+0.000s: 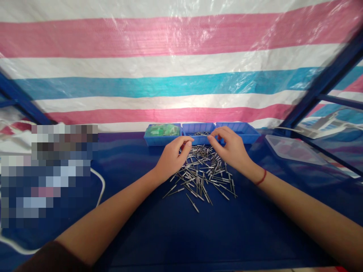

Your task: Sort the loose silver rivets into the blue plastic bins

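Note:
Many thin metal rivets lie in a loose pile on the blue table. Over the pile's upper left edge is my left hand, thumb and forefinger pinched together; anything between them is too small to make out. My right hand hovers at the upper right of the pile, its thumb and forefinger also brought together, with their contents unclear. Behind the hands stands a middle blue bin with some rivets inside. The left blue bin holds green and clear plastic packets.
A right blue bin adjoins the middle one. A clear plastic lid lies at the right. White cable loops over the table at left. Blue metal posts and a striped sheet enclose the back.

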A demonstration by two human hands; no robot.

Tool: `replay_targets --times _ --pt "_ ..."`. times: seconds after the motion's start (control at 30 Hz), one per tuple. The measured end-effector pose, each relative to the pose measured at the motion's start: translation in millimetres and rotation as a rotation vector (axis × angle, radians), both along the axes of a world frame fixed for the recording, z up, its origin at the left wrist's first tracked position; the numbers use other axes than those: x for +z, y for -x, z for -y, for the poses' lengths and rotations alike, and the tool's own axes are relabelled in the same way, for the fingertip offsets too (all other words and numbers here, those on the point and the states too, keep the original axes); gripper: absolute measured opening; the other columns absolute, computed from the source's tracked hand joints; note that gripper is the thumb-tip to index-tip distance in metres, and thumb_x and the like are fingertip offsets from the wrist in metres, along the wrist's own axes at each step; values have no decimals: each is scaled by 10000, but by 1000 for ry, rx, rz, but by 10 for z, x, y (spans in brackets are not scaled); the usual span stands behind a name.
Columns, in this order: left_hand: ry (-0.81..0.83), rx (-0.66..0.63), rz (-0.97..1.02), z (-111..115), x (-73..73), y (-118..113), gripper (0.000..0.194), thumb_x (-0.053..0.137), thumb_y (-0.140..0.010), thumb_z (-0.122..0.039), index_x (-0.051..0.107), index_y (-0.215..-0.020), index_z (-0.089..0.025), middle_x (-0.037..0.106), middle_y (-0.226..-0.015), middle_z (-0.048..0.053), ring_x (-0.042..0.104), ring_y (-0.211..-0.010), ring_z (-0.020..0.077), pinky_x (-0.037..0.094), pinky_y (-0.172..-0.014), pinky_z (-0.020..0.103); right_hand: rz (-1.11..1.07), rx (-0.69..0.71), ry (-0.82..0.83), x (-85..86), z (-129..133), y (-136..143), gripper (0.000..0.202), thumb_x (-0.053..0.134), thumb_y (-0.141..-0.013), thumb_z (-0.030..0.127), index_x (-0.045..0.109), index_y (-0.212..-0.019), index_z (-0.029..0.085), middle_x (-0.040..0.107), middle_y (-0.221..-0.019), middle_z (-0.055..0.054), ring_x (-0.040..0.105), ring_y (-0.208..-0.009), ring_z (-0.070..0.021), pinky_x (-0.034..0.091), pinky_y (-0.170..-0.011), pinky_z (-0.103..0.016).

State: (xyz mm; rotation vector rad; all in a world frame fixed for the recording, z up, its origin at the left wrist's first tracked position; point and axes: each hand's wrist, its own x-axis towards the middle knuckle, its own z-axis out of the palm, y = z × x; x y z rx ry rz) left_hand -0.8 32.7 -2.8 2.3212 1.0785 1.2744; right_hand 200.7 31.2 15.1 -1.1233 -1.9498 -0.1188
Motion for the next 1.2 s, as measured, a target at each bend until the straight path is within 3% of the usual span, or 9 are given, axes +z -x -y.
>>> replay_targets --times 0.13,0.27,0.47,0.63,0.8,0.93,1.2 --pt "23 21 -13 -58 6 55 201 433 -910 -233 602 -995 -162 663 -816 21 598 -723 120 468 -718 262 20 -54 -54 24 -362 46 146 491 -875 270 563 -771 198 601 -789 -77 559 -812 -229 430 -750 -379" --pt "50 0 -73 -103 -9 87 204 436 -890 -218 615 -972 -166 665 -798 23 595 -704 124 470 -710 274 105 -105 -36 -61 -585 111 134 525 -848 290 586 -807 178 608 -846 -114 547 -857 -269 418 -785 -427" --pt "60 -232 -314 -136 65 179 194 458 -789 -143 642 -844 -165 661 -805 28 568 -674 120 457 -686 264 155 -29 -56 -190 -245 37 94 489 -846 204 583 -854 194 612 -824 -76 541 -820 -238 423 -770 -386" --pt "80 -428 -541 -84 133 175 195 508 -754 -130 677 -840 -179 656 -775 15 586 -709 123 449 -711 241 113 13 57 -358 36 -133 96 504 -827 173 594 -855 187 616 -780 -54 556 -768 -211 436 -731 -350" --pt "-39 -339 -787 -43 106 103 235 472 -863 -182 687 -953 -211 665 -922 30 622 -837 158 426 -735 266 33 13 167 -464 15 -172 105 509 -808 178 613 -822 188 643 -766 -40 579 -708 -188 447 -665 -320" --pt "-134 -260 -942 15 132 59 205 481 -907 -236 684 -931 -229 667 -923 21 611 -892 171 380 -681 267 22 59 198 -467 21 -166 111 516 -807 191 625 -822 185 671 -801 -42 585 -671 -174 453 -646 -311" --pt "-327 -203 -1037 123 71 -41 160 502 -906 -243 648 -857 -200 644 -872 19 577 -801 167 314 -618 293 40 143 229 -413 191 -102 113 514 -817 186 625 -793 179 670 -792 -42 592 -698 -170 455 -671 -308"
